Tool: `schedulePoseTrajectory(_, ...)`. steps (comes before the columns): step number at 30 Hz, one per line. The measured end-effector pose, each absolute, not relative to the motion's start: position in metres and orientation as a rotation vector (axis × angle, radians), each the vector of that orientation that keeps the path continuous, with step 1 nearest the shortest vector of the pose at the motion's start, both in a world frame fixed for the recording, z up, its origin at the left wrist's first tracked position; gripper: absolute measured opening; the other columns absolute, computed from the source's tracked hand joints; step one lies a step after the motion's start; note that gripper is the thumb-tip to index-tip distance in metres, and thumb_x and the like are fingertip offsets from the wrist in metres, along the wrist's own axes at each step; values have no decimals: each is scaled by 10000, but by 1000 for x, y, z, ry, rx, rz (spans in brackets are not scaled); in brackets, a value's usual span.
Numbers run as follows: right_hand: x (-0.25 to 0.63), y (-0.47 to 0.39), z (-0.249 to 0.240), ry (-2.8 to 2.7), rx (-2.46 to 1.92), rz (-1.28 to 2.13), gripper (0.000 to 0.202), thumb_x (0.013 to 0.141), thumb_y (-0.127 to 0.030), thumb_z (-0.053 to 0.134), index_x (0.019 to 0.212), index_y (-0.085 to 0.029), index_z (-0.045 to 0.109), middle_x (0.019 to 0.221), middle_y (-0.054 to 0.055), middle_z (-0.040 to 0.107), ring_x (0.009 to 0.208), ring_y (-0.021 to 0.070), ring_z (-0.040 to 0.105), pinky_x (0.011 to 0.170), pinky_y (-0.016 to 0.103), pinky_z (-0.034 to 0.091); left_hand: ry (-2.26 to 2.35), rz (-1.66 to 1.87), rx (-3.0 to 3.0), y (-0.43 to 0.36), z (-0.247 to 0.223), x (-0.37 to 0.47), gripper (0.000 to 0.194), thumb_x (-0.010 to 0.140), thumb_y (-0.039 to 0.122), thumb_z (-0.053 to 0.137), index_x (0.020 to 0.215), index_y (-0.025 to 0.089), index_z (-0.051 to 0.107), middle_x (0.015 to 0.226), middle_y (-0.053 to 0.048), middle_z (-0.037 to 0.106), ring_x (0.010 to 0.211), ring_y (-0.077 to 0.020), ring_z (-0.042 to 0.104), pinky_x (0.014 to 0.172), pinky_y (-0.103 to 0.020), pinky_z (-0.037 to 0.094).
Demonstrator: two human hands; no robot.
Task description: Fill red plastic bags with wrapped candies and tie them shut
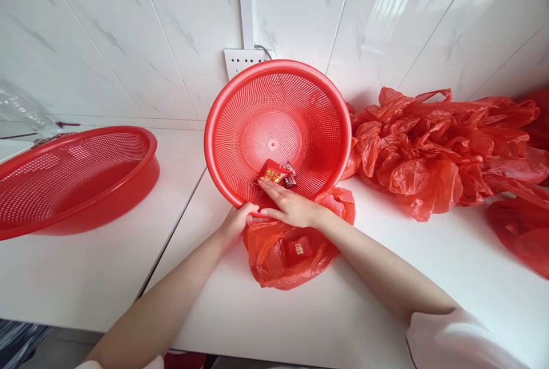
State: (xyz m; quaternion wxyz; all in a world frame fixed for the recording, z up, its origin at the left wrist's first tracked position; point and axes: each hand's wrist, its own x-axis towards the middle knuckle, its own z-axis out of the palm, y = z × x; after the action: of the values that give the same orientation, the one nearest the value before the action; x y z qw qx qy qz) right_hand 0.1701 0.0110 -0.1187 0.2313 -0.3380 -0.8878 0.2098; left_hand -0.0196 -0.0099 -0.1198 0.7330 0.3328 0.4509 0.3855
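A round red mesh basket [317, 129] is tipped toward me in the middle. My left hand [238, 221] grips its near rim, together with the edge of a red plastic bag as far as I can tell. My right hand [289, 204] reaches over that rim with fingers stretched, its fingertips touching a shiny red packet [273, 172] inside the basket. Beside this packet lies a small dark wrapped piece [290, 179]. Below the rim the red plastic bag [274, 260] sits open on the white table, holding a red packet with gold marks [300, 249].
Another red mesh basket [115, 203] stands at the left. Crumpled red plastic bags [433, 157] are heaped at the right. Behind the middle basket, a socket strip [234, 61] is on the tiled wall. A gap runs across the white table [201, 300] left of centre.
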Motion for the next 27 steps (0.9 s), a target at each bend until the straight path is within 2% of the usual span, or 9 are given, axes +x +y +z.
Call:
schedulePoseTrajectory(2, 170, 9, -120, -2458, -936, 550, 702, 915, -517, 459, 1475, -124, 298, 1506, 188, 333, 1403, 285, 308, 1129, 466, 302, 941, 834, 704, -9, -119, -19, 96, 687, 197, 571, 724, 130, 630, 657, -71, 693, 639, -242, 675, 609, -318, 504)
schedulePoseTrajectory(4, 173, 9, -115, -2437, -910, 560, 605, 898, -486, 513, 1408, -175, 417, 1419, 158, 463, 1300, 271, 456, 1059, 434, 399, 880, 799, 672, -6, -117, -20, 189, 701, 216, 549, 804, 101, 659, 722, -111, 713, 673, -268, 684, 636, -349, 517)
schedulePoseTrajectory(6, 176, 10, -109, -2396, -851, 603, 433, 893, -418, 552, 1270, -205, 554, 1266, 121, 589, 1158, 233, 566, 972, 380, 468, 844, 774, 645, -2, -115, -23, 276, 713, 223, 527, 889, 69, 673, 815, -154, 726, 737, -298, 695, 675, -384, 531)
schedulePoseTrajectory(9, 178, 13, -102, -2324, -775, 688, 226, 917, -306, 530, 1065, -207, 670, 1057, 75, 681, 997, 182, 627, 920, 329, 485, 826, 795, 640, 3, -115, -27, 326, 738, 215, 511, 963, 46, 676, 919, -178, 726, 845, -314, 696, 757, -408, 542)
schedulePoseTrajectory(12, 180, 17, -100, -2151, -855, 869, 238, 895, -300, 565, 1063, -194, 695, 1007, 59, 712, 920, 174, 655, 903, 335, 495, 803, 845, 667, 7, -117, -30, 348, 763, 195, 507, 1035, 45, 664, 1014, -170, 715, 949, -308, 679, 856, -417, 530)
schedulePoseTrajectory(15, 184, 20, -100, -1789, -970, 1292, 380, 807, -395, 667, 1096, -150, 694, 936, 63, 733, 832, 180, 681, 811, 345, 553, 769, 864, 691, 9, -119, -32, 365, 777, 177, 501, 1083, 45, 651, 1102, -172, 691, 1037, -308, 650, 919, -423, 508)
schedulePoseTrajectory(18, 188, 23, -98, -1524, -1016, 1604, 409, 722, -431, 736, 999, -130, 731, 885, 56, 737, 763, 160, 688, 725, 314, 588, 761, 880, 722, 12, -118, -35, 374, 783, 174, 499, 1092, 28, 651, 1132, -184, 679, 1087, -315, 627, 957, -425, 488)
schedulePoseTrajectory(27, 187, 19, -94, -1605, -1033, 1671, 396, 744, -486, 709, 935, -141, 744, 823, 63, 734, 700, 146, 698, 618, 255, 591, 795, 908, 814, 15, -115, -37, 342, 786, 165, 490, 1035, 33, 684, 1085, -181, 700, 1075, -329, 632, 946, -453, 494)
